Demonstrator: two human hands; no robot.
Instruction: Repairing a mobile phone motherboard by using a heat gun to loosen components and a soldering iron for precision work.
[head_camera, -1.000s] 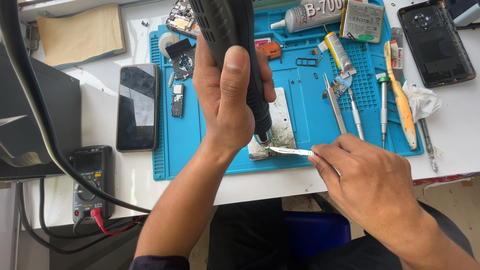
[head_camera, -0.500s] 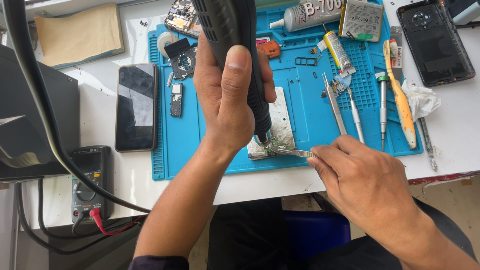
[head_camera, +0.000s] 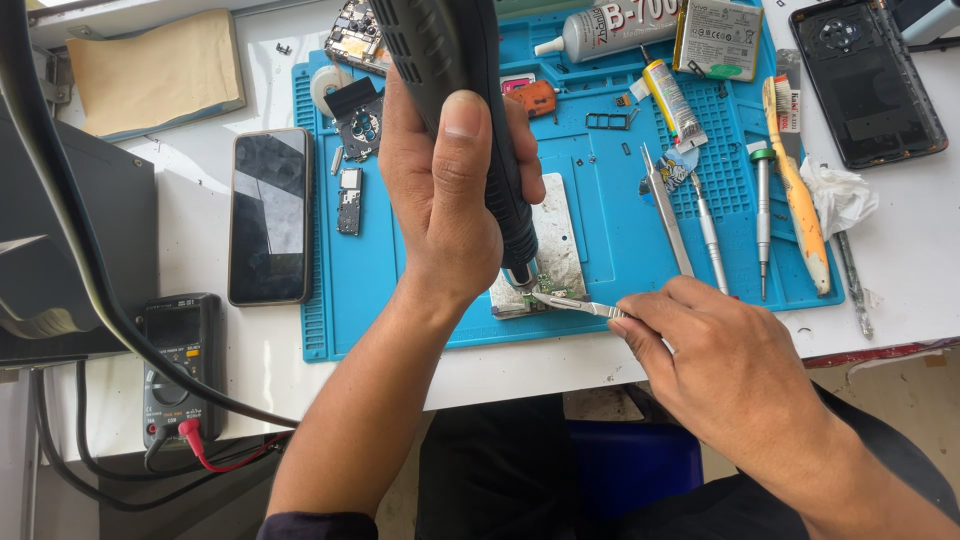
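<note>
Both hands grip tools: left hand (head_camera: 445, 200) a black hot-air handle (head_camera: 450, 60), right hand (head_camera: 720, 355) tweezers (head_camera: 575, 305) touching a circuit board (head_camera: 545, 255).

The blue work mat (head_camera: 610, 230) is crowded along its top and right — a glue tube (head_camera: 610, 25), a flat battery (head_camera: 722, 37), tweezers (head_camera: 666, 212) and two screwdrivers (head_camera: 760, 215) lie close together, leaving little room to pass. Bare mat shows between the small circuit board (head_camera: 545, 250) and the tweezers. The left hand (head_camera: 445, 190), gripping a black heat tool (head_camera: 465, 110), stands over the mat's centre. The right hand (head_camera: 715, 360) blocks the near edge. Left of the mat, a dark phone (head_camera: 270, 215) fills the white table (head_camera: 200, 350) — open strips remain around it.
</note>
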